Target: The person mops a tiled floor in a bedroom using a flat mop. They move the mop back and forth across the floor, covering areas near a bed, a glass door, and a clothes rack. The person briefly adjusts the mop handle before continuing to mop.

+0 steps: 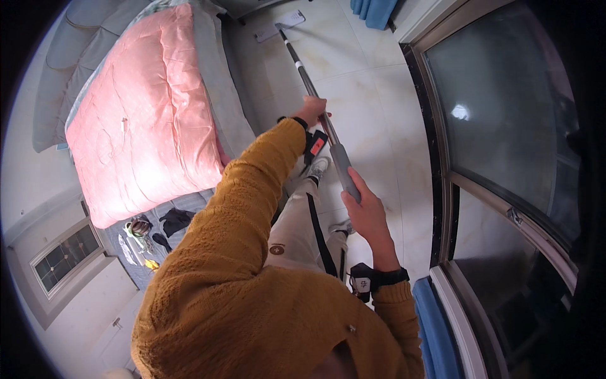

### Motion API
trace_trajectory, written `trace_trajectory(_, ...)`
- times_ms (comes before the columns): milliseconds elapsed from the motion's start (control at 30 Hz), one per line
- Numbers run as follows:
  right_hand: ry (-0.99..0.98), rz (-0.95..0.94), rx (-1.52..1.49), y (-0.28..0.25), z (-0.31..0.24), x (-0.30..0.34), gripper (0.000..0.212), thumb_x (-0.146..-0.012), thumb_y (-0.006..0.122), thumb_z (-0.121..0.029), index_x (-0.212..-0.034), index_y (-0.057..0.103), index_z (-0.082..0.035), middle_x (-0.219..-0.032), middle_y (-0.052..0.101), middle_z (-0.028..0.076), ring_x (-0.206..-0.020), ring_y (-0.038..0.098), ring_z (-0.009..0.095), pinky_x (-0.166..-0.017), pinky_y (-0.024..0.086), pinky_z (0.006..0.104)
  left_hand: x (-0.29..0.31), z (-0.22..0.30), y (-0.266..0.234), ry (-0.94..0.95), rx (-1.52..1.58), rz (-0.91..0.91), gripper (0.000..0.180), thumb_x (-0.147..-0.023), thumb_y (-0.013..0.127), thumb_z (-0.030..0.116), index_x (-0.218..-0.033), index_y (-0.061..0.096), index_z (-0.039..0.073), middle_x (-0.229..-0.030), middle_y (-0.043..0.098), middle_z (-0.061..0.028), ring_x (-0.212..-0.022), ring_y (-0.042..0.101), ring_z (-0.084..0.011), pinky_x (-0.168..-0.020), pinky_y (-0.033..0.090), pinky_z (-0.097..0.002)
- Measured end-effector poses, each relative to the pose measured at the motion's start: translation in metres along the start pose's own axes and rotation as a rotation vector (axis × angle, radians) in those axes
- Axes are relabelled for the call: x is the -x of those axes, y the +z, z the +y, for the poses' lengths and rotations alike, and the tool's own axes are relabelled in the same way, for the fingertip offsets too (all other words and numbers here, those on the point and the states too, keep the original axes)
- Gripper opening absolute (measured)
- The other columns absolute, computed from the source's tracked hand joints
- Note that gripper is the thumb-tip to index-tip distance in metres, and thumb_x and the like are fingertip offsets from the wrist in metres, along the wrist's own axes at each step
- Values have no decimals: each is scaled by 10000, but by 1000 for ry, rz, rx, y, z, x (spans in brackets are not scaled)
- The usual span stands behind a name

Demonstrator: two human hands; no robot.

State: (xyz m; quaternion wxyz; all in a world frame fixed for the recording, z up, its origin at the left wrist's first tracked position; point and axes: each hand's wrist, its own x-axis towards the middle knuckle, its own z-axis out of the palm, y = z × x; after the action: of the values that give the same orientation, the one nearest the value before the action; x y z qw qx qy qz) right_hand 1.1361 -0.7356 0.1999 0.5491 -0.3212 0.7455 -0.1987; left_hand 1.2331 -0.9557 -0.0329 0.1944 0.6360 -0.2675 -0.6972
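A flat mop (307,82) slants across the pale floor, its white rectangular head (279,26) lying flat at the far end near the bed. Partway down the pole, my left hand (312,110) is closed around it, with the arm stretched forward. My right hand (369,211) is wrapped about the near end of the thick grey handle grip (343,165), closer to my body. A black device with a red-orange patch (317,146) is at my left wrist, and another black-and-white one (362,282) is strapped to my right wrist.
Left stands a bed with a pink quilt (148,114); dark clothes (177,221) and small items lie at its near end. Framed sliding glass doors (499,107) run along the right. Blue curtains hang far right (374,11) and near right (435,328). My shoes (319,167) are on the tiles.
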Motion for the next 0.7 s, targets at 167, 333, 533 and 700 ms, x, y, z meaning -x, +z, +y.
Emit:
trace_trajectory(167,88,-5,74,3,27,50,521,-810,524,-148,-1316,400,-175,-938,616,152,-746,592,238,-699,456,319,7,-43,-29,625,-1071,-660,130,-723,652,62,-685,544,1,-683,542,-108,-601,635,-245,-451,542,-409)
trace_trajectory(333,211,26,88,-20,108,176,535,-804,538,-171,-1315,392,-235,-932,620,186,-816,603,354,-711,470,388,142,-119,19,-51,-606,-844,398,-829,540,373,-986,501,9,-773,552,-103,-686,600,-201,-508,555,-378)
trace_trajectory(533,386,73,40,-35,221,382,559,-787,572,-102,-1313,405,-189,-1027,609,172,-825,620,238,-705,468,312,320,-240,94,-584,-721,-886,600,-793,485,597,-999,493,33,-830,540,-113,-722,599,-216,-591,556,-396)
trace_trajectory(700,478,177,-62,-36,255,529,515,-786,557,-74,-1286,432,-83,-806,556,68,-655,475,126,-616,428,262,430,-337,131,-752,-670,-1168,547,-785,510,586,-910,567,56,-773,551,-103,-694,595,-210,-663,528,-466)
